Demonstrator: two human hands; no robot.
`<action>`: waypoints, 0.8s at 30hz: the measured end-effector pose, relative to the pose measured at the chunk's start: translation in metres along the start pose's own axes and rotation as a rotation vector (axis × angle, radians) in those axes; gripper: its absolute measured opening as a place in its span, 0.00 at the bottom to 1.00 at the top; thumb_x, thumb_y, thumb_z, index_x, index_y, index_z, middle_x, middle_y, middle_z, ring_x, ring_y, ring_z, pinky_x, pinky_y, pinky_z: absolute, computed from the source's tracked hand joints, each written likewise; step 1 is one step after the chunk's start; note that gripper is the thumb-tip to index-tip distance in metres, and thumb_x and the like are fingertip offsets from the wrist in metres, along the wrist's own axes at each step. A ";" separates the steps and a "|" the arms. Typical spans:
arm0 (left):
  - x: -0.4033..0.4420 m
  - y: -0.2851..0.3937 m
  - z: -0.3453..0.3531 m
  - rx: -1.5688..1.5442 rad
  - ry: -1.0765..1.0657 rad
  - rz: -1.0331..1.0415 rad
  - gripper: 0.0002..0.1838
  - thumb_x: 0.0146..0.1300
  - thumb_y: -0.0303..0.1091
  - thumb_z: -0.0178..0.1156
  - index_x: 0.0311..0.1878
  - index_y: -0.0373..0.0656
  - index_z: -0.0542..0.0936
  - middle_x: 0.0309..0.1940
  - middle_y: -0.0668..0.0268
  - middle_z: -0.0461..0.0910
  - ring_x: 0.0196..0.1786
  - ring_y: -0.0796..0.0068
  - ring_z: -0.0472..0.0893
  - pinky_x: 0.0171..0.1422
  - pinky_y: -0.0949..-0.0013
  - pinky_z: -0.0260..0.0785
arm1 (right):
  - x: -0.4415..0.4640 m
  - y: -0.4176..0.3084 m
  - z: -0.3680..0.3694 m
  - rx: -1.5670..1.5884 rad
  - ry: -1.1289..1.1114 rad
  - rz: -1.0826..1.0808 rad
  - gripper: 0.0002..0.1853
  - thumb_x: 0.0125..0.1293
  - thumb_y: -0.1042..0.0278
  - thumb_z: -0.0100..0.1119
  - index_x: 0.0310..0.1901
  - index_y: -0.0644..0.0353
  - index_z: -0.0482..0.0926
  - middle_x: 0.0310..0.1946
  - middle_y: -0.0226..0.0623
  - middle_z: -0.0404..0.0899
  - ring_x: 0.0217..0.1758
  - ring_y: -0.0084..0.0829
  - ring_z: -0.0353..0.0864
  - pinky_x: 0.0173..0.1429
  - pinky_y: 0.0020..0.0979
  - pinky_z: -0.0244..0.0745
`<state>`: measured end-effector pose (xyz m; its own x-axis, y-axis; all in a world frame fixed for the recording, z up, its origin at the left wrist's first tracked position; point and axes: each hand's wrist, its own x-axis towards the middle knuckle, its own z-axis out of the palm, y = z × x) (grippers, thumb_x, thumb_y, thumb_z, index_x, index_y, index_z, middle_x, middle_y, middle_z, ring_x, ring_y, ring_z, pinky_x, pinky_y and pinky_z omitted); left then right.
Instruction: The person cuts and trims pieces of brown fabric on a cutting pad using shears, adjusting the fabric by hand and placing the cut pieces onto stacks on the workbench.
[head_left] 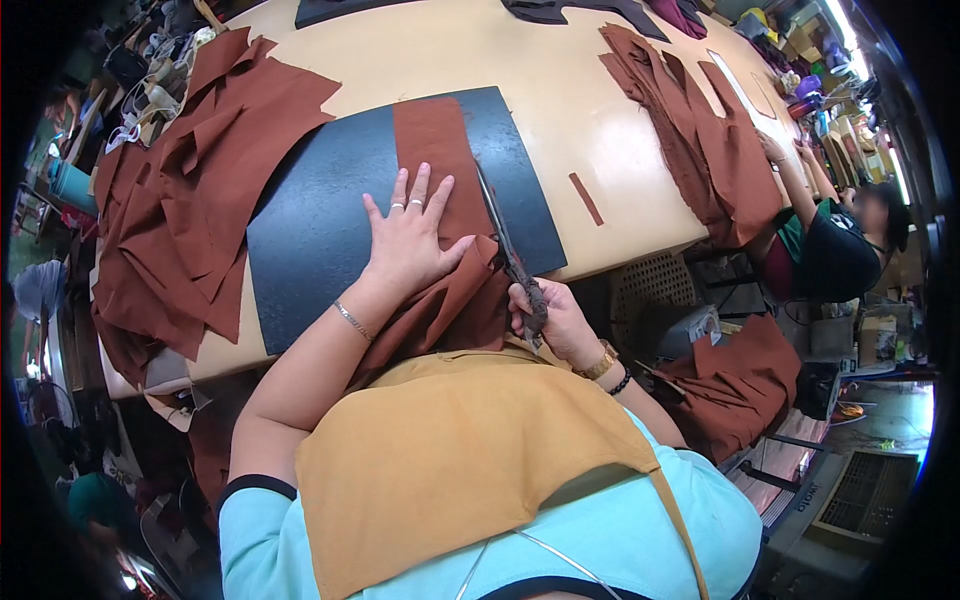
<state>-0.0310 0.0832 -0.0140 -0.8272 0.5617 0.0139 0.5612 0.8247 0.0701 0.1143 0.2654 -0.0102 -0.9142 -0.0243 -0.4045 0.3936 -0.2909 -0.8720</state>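
My left hand (412, 232) lies flat with its fingers spread on a strip of rust-brown fabric (437, 130), pressing it against a dark board (325, 185). The near end of the fabric bunches in folds and hangs over the table edge toward my apron. In my right hand (558, 325) is a pair of long scissors (512, 255), gripped by wrapped handles. Their blades point away from me along the right edge of the fabric. Whether the blades are parted is hard to make out.
A large heap of brown fabric (190, 200) covers the table's left side. More brown fabric (700, 140) and a narrow scrap (586, 199) lie on the right. Another brown pile (740, 385) sits below, right of me. A co-worker (835, 245) is at the table's right side.
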 end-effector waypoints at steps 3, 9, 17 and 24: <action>-0.004 0.002 -0.001 -0.012 -0.009 0.009 0.43 0.59 0.55 0.58 0.76 0.59 0.52 0.77 0.59 0.44 0.78 0.52 0.45 0.68 0.22 0.41 | 0.001 0.002 -0.006 0.005 -0.014 0.013 0.17 0.68 0.50 0.60 0.31 0.57 0.76 0.22 0.26 0.77 0.24 0.16 0.76 0.29 0.19 0.69; -0.019 0.010 -0.002 -0.010 -0.035 0.056 0.43 0.58 0.48 0.60 0.75 0.58 0.53 0.77 0.58 0.45 0.78 0.51 0.45 0.67 0.22 0.42 | 0.004 -0.001 -0.005 0.071 0.011 0.033 0.17 0.69 0.50 0.58 0.32 0.57 0.77 0.22 0.27 0.77 0.24 0.17 0.77 0.29 0.19 0.69; -0.028 0.014 0.008 -0.015 0.014 0.081 0.46 0.55 0.56 0.62 0.75 0.56 0.55 0.77 0.55 0.46 0.78 0.49 0.44 0.66 0.21 0.41 | 0.004 0.006 0.000 0.096 0.020 -0.007 0.15 0.68 0.53 0.60 0.34 0.57 0.77 0.25 0.25 0.77 0.25 0.17 0.76 0.30 0.21 0.71; -0.034 0.017 -0.002 -0.011 -0.056 0.072 0.40 0.62 0.39 0.55 0.76 0.59 0.51 0.78 0.60 0.44 0.78 0.52 0.45 0.66 0.23 0.45 | 0.003 0.006 0.004 0.115 0.031 -0.013 0.16 0.69 0.52 0.58 0.35 0.57 0.77 0.27 0.24 0.76 0.26 0.17 0.77 0.31 0.21 0.73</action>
<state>0.0065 0.0785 -0.0113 -0.7816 0.6228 -0.0360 0.6188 0.7813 0.0816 0.1131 0.2597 -0.0154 -0.9152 0.0090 -0.4029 0.3661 -0.3993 -0.8406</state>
